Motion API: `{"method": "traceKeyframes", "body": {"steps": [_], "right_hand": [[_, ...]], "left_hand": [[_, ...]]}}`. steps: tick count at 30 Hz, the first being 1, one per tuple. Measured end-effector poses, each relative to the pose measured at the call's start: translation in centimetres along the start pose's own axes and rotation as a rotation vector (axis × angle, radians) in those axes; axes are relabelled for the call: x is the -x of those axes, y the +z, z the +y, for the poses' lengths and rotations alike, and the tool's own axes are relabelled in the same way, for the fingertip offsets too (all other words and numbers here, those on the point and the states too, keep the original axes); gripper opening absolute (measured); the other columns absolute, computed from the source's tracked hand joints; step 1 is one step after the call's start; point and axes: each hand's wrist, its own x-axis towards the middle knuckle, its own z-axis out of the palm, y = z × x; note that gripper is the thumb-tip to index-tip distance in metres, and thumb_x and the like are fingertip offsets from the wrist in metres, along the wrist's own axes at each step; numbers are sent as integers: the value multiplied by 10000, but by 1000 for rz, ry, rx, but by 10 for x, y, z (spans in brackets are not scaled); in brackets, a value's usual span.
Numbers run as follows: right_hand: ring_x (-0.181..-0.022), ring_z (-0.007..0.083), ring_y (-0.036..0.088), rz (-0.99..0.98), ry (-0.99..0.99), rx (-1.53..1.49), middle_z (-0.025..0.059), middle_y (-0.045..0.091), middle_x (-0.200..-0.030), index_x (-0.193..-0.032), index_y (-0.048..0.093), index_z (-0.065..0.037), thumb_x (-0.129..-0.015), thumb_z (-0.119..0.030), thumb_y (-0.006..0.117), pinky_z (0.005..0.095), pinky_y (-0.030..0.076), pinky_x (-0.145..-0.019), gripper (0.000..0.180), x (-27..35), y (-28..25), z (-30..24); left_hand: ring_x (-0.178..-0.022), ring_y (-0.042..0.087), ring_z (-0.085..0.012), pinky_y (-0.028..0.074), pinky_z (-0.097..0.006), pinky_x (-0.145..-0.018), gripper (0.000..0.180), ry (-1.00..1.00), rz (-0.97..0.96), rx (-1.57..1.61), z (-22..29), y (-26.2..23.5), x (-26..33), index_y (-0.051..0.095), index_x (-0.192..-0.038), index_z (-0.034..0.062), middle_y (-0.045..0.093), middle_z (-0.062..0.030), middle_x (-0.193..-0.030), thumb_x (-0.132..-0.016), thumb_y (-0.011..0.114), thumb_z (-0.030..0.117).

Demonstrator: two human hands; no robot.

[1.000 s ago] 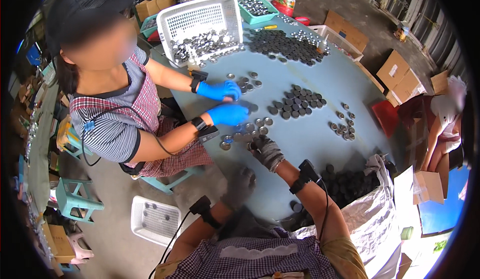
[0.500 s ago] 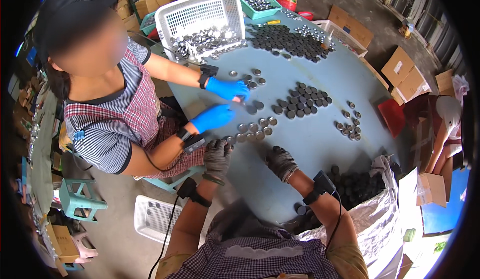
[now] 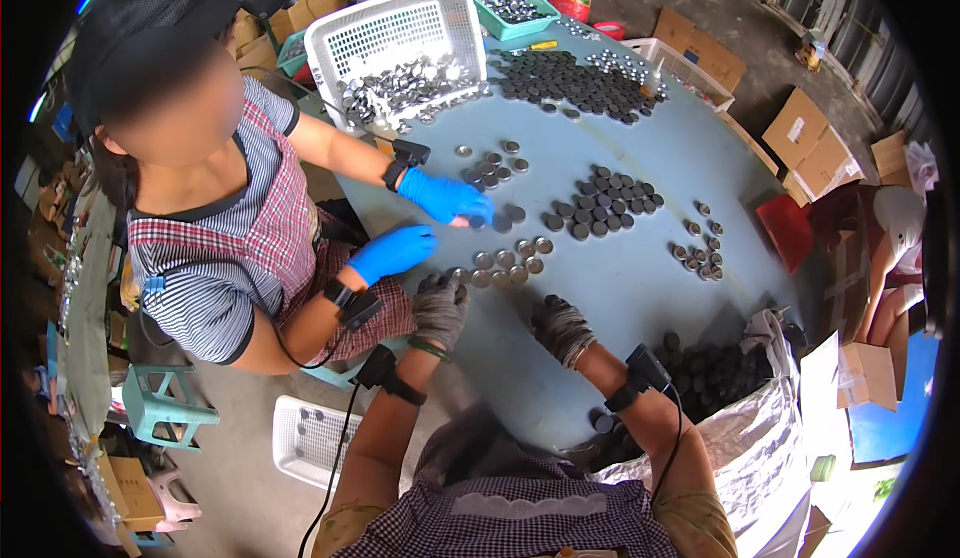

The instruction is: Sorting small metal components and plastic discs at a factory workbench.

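Observation:
My left hand (image 3: 440, 312), in a grey work glove, is closed at the table's near left, its fingertips on a small round metal cap (image 3: 459, 276). That cap lies at the left end of a cluster of silver-rimmed caps (image 3: 517, 275). To the right, my right hand (image 3: 562, 329), also gloved, rests over the table with its fingers curled in; their inner side is hidden. Beyond the cluster sits a group of dark caps (image 3: 599, 212). Across at the left, a co-worker's blue-gloved hands (image 3: 445, 198) work near two dark caps (image 3: 515, 215).
A white basket (image 3: 455, 3) spills silver pieces at the table's far side, beside a green tray (image 3: 525, 28). Many dark caps (image 3: 570, 83) spread there. A silvery sack (image 3: 735, 398) of dark caps stands at my right. More caps (image 3: 700, 256) lie on the right.
The co-worker's blue hands have drawn back toward the left, and more caps show in the small group by them. My left hand has shifted slightly with the cap; my right hand has barely moved.

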Motion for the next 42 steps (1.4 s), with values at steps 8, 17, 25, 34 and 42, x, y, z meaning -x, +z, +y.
{"method": "traceKeyframes", "body": {"steps": [8,17,25,34,42], "right_hand": [[-911,328,581,-36,-102,97,160,605,-913,-861,645,-90,-753,-224,678,445,486,-790,175,7,-20,-12],[-837,363,577,-22,-297,287,176,604,-905,-884,615,-55,-792,-157,589,437,493,-736,140,21,-20,-13],[-796,337,593,-33,-113,-128,154,616,-836,-859,613,-85,-740,-160,602,410,484,-717,141,16,-49,-14],[-878,349,602,-40,-253,-111,174,626,-929,-901,609,-54,-734,-190,596,432,475,-783,215,49,-52,10],[-1031,292,559,137,-739,-44,92,611,-1054,-1070,606,-94,-718,-250,664,401,429,-932,389,45,-54,-61]], "left_hand": [[-973,541,-349,437,-446,-869,332,10,-71,2,-14,2,15,644,-952,41,585,-183,-999,-687,714,229],[-834,558,-269,454,-393,-754,112,102,-192,46,0,-25,39,592,-732,84,601,-100,-794,-685,651,166],[-727,602,-262,488,-389,-692,238,-207,-229,597,-16,45,53,609,-839,66,607,-105,-829,-633,708,134],[-739,601,-210,502,-346,-686,292,124,142,248,0,29,98,602,-943,45,604,-81,-828,-665,687,28],[-738,569,-131,496,-282,-685,429,185,163,405,30,23,99,589,-1153,36,606,-52,-867,-727,620,-7]]}}
